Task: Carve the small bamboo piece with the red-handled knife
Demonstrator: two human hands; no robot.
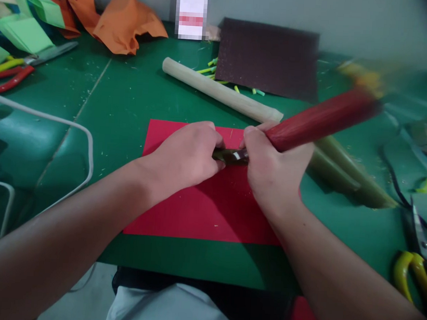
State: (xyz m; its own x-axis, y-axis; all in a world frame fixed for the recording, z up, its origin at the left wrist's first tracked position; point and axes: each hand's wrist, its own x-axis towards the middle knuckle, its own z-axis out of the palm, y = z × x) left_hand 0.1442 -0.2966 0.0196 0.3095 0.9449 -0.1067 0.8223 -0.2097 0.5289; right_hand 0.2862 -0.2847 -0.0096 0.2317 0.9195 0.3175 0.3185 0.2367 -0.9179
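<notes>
My left hand point(195, 151) is closed, pinching one end of a small dark strip with a shiny white glint point(235, 155). What the strip is, I cannot make out. At its other end my right hand point(276, 171) is closed around a red roll point(324, 117), which tilts up to the right. Blurred yellow bits point(363, 80) stick out of the roll's far end. Some right fingers are hidden, and they seem to touch the dark strip. Both hands are over a red sheet point(203, 212) lying flat on the green table point(131, 92).
Behind the hands lie a pale roll point(221, 90) and a dark brown sheet point(268, 59). Olive-green rolls point(353, 176) are at right, near yellow-handled scissors point(405, 273). At left are red-and-yellow-handled scissors point(19, 73), crumpled orange paper point(126, 22), green paper point(28, 33) and a white cable point(88, 157).
</notes>
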